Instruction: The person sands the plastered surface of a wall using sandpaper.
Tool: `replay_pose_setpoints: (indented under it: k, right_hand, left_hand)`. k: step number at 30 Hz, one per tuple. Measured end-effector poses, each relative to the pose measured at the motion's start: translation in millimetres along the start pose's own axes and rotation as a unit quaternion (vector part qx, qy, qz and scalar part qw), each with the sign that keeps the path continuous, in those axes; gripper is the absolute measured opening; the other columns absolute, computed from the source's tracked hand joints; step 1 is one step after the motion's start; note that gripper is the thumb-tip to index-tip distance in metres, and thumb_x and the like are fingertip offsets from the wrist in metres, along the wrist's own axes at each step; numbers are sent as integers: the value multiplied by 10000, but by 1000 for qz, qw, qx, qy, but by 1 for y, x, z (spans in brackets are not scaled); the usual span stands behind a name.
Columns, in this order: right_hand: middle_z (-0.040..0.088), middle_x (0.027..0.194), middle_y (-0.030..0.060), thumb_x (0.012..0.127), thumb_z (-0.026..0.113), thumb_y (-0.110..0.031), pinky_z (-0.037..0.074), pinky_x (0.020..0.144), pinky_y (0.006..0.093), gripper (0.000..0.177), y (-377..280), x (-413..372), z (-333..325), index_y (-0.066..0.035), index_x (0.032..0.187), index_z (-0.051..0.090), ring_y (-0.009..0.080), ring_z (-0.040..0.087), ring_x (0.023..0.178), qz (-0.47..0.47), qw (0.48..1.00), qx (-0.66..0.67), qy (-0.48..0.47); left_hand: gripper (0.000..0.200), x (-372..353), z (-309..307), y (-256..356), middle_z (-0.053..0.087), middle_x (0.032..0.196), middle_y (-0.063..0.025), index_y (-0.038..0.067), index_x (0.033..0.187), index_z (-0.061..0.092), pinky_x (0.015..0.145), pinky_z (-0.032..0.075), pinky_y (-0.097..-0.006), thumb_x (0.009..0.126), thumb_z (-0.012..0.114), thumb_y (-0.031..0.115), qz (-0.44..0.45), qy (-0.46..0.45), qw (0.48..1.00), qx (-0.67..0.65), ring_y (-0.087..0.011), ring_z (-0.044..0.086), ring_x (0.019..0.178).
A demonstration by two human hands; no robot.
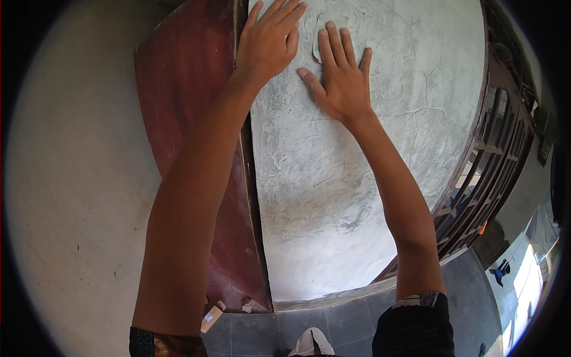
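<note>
Both arms reach up against a grey plastered wall [333, 172] with rough trowel marks and fine cracks. At the top, my left hand [267, 41] rests by the wall's left edge, next to the dark red door panel [190, 89], fingers apart. My right hand [344, 77] lies with spread fingers on the wall, over a small pale flat piece [321, 30] with a rounded outline. Most of that piece is hidden behind the fingers. Neither hand is wrapped round anything.
A dark wooden window frame with bars [476, 172] stands at the right. Below is a grey tiled floor [303, 327] with a small cardboard box [211, 318] near the door's foot. A plain pale wall [77, 178] fills the left side.
</note>
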State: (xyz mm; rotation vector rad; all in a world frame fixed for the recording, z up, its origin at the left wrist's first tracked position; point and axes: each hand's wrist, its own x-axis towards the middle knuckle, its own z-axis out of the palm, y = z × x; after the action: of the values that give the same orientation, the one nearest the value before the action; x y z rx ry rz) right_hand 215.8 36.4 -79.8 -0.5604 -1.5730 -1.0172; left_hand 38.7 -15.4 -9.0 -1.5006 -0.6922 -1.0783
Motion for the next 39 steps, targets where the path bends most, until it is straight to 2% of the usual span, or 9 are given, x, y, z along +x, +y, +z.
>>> replay_pose_setpoints:
  k: [3,6,10,14,16,21,26,32,39]
  right_hand:
    - [291,1696,102,1014,493,-588,120,1190,742,790,-25,-66,-16,-69,1597,367,319,226,1579,17,995,60,-72]
    - [253,1715,83,1026,446,-620,95,1202,724,810,2,-21,-4,-100,1630,301,320,189,1591,-4,998,32,-50]
    - [254,1714,91,1033,436,-612,104,1221,695,794,21,40,6,-93,1622,316,312,191,1591,-31,999,22,12]
    - [284,1701,109,1016,487,-594,122,1207,713,798,-9,-47,-6,-60,1597,369,327,235,1578,-8,997,60,-51]
    - [287,1698,108,1026,474,-578,131,1205,717,776,-6,-44,-11,-60,1595,369,322,238,1576,-23,997,34,-61]
    - [267,1706,92,1058,425,-553,130,1203,724,747,22,52,1,-80,1622,302,306,204,1585,-33,999,22,21]
    - [282,1695,143,1009,489,-617,151,1179,746,839,-14,-53,-14,-18,1585,368,353,216,1579,-11,995,52,-80]
    - [281,1697,121,1021,468,-591,132,1199,730,798,12,27,5,-45,1593,361,311,210,1582,-13,1000,9,10]
    - [300,1685,143,1013,493,-585,163,1186,733,809,-23,-51,-13,-21,1580,373,339,235,1572,3,996,55,-71]
  left_hand:
    - [437,-4,2,1,532,1530,-164,-4,1407,580,1237,272,-514,984,508,81,1,3,1000,-3,-312,423,1481]
    - [437,-1,2,2,533,1529,-163,-3,1406,581,1236,273,-514,982,513,78,6,12,1000,8,-312,426,1479]
    - [442,-1,-1,1,537,1524,-166,-3,1406,582,1233,279,-517,973,520,62,4,1,1000,1,-314,432,1475]
    - [447,-2,1,0,540,1521,-169,-2,1404,585,1231,284,-518,967,513,52,3,8,1000,-1,-316,437,1471]
    - [441,-1,1,1,543,1517,-172,-3,1396,592,1228,288,-518,966,510,50,8,16,1000,7,-318,440,1469]
    - [432,0,2,2,548,1510,-177,-9,1381,600,1222,296,-522,959,521,40,5,24,1000,-3,-322,448,1462]
    - [435,-2,1,1,549,1506,-183,-14,1379,600,1218,301,-526,956,518,42,13,28,1000,-4,-324,450,1461]
    - [437,1,-1,1,546,1508,-186,-14,1389,592,1218,299,-531,963,516,50,9,11,1000,5,-327,448,1462]
    - [437,-1,1,0,534,1524,-181,-13,1401,583,1222,289,-533,978,499,55,6,6,1000,0,-331,435,1471]
